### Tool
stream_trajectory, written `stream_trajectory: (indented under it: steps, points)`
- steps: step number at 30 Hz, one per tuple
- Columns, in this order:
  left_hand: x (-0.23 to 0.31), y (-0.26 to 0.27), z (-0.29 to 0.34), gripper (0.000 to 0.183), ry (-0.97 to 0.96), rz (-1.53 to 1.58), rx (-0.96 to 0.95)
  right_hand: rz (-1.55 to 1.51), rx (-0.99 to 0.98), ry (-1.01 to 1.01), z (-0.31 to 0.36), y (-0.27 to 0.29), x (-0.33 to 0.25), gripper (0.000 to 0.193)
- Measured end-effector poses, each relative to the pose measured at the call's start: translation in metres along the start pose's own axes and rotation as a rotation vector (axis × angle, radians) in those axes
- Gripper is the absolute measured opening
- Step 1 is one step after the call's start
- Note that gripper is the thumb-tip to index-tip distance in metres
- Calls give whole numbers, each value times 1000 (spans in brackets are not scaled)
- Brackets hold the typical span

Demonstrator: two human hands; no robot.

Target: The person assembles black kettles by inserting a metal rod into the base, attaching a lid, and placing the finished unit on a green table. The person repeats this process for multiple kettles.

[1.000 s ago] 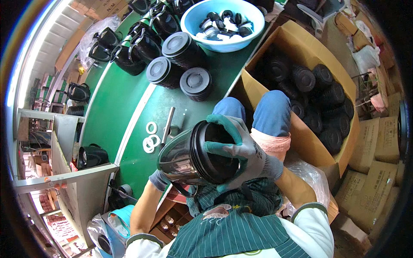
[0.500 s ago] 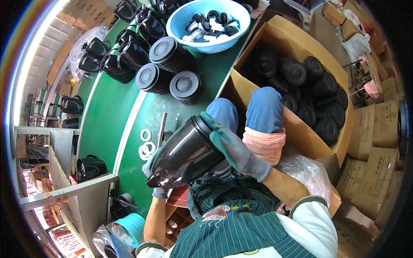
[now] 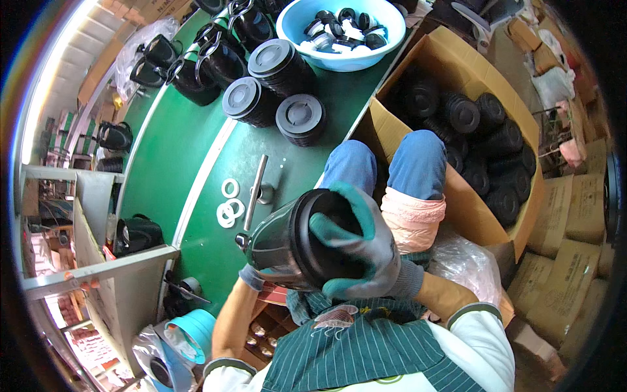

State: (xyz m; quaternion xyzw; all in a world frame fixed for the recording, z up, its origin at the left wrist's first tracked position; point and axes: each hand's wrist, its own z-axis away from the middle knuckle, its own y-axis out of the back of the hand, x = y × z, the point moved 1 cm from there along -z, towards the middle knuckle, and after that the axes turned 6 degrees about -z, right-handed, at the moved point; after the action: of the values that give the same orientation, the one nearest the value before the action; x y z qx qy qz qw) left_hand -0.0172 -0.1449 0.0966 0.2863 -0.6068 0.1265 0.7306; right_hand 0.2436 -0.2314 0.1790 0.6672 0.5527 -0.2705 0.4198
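Note:
A glossy black jug (image 3: pixel 271 245) lies tilted across my lap, its wide ringed end turned up to the right. My right hand (image 3: pixel 372 251), in a grey glove with green fingers, holds that end, thumb and fingers spread over the dark round opening. My left hand (image 3: pixel 251 277) supports the jug from behind and below; only its glove cuff shows, the fingers being hidden. Beyond the jug's narrow end, a metal rod (image 3: pixel 256 189) slants up from the green table (image 3: pixel 176 170), beside several white rings (image 3: pixel 230 208).
Stacks of black ridged round caps (image 3: pixel 300 117) stand farther back, near black jugs with handles (image 3: pixel 219 62). A light-blue basin (image 3: pixel 343 59) holds small black and white parts. At right, an open carton (image 3: pixel 450 59) holds more black round parts. Clear plastic (image 3: pixel 467 271) lies beside my leg.
The jug has swung so its wide end now faces up toward me. My right hand has moved from that end's outer side to over its opening. The view has shifted slightly.

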Motion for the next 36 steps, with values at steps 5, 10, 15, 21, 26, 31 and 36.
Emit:
stream_trajectory:
  steps: [5, 10, 15, 21, 26, 31, 36]
  points:
    - [12, -10, 7, 76, -46, -17, -82, 18, -192, 174, -18, 4, -28, 74]
    - [14, -24, 11, 74, -92, -58, -11, -232, -180, 255, -41, 10, -6, 73]
    - [42, 30, 8, 48, -316, -648, 506, -659, 332, -395, 14, -13, 44, 51]
    - [33, 54, 24, 43, -43, -666, 790, -343, -67, -615, 9, 14, 31, 77]
    - [23, 45, 7, 37, -122, -474, 762, -105, -193, 97, -2, 18, 59, 100]
    - [81, 41, 0, 27, -419, -1048, 742, -617, 144, -590, -9, -2, 52, 91]
    - [77, 45, -9, 25, -305, -926, 759, -177, -62, -350, 44, 19, 95, 89]
